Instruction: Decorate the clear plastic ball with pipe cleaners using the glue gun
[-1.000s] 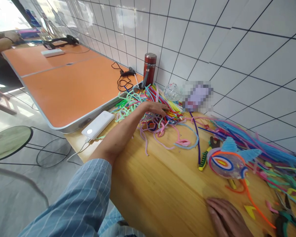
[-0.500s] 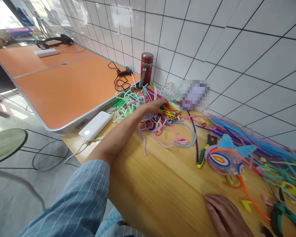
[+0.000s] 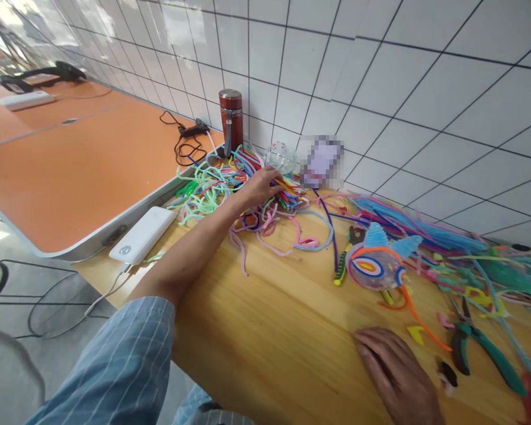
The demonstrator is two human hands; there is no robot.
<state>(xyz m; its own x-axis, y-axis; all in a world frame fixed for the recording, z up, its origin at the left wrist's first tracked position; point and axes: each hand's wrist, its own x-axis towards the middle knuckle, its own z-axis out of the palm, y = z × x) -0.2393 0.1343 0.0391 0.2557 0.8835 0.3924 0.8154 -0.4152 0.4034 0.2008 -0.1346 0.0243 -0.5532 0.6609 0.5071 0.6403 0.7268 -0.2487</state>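
My left hand [image 3: 260,184] reaches far out into a tangled pile of coloured pipe cleaners [image 3: 230,183] near the tiled wall, its fingers curled round a few yellow and red strands. My right hand [image 3: 392,370] lies flat and palm down on the wooden table [image 3: 269,330], fingers stretched out, holding nothing. Just beyond it sits a round pipe-cleaner fish figure [image 3: 376,265] with blue fins and an orange tail.
A white power bank [image 3: 142,234] lies at the table's left edge. A red flask [image 3: 230,121], a clear faceted ball [image 3: 279,157] and a phone [image 3: 321,162] stand by the wall. Green-handled pliers [image 3: 478,348] and blue pipe cleaners [image 3: 425,230] lie right. An orange table [image 3: 71,159] adjoins left.
My head has turned right, so everything slides left in view. My left hand has closed its fingers on strands in the pile. My right hand has stayed flat.
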